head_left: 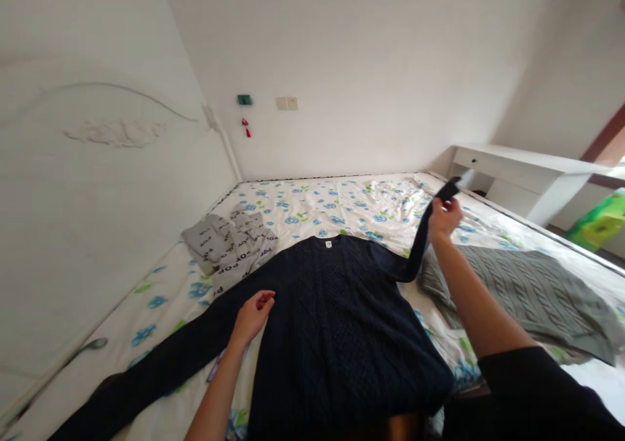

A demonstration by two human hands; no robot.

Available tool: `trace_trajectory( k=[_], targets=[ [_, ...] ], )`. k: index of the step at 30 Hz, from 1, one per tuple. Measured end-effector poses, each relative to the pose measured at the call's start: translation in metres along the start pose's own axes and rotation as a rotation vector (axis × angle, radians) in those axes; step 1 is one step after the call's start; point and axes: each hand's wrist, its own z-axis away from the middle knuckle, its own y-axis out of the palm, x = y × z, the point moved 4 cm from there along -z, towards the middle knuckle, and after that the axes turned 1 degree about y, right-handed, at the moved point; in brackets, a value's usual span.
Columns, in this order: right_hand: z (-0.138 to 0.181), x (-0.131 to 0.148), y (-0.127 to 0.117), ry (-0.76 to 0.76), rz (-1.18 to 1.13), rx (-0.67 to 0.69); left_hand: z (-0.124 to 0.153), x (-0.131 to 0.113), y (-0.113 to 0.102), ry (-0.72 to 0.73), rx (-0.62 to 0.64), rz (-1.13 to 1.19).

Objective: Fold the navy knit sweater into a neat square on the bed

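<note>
Item: navy cable-knit sweater (336, 324), laid flat on the bed (312, 206) directly in front of you, collar away from you, with a small white label (328, 243) showing at the neck. Your left hand (254, 314) lies on the knit where the left sleeve (161, 363) joins the body, fingers loosely curled and gripping nothing; that sleeve runs flat across the sheet from this hand out to your left. Your right hand (443, 218) is raised above the bed and closed around the end of the right sleeve (420, 245), which hangs in a taut band from your grip down to the sweater's shoulder. Beyond your left hand: a grey garment with black lettering (229, 242), crumpled, lying apart from the sweater's collar. Under your right forearm, just beside the sweater's right edge: a grey cable-knit sweater (527, 298), lying flat. Bedding: white sheet printed with blue and green flowers. To the left of your left hand: a white carved headboard (97, 167). Beyond your right hand, past the edge of the bed: a white desk (527, 164).
</note>
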Motion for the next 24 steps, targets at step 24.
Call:
trace_trajectory(
  k=[24],
  targets=[
    [0.16,-0.228,0.022,-0.125,0.771,0.879,-0.038,0.014,0.078,0.126,0.321,-0.876]
  ],
)
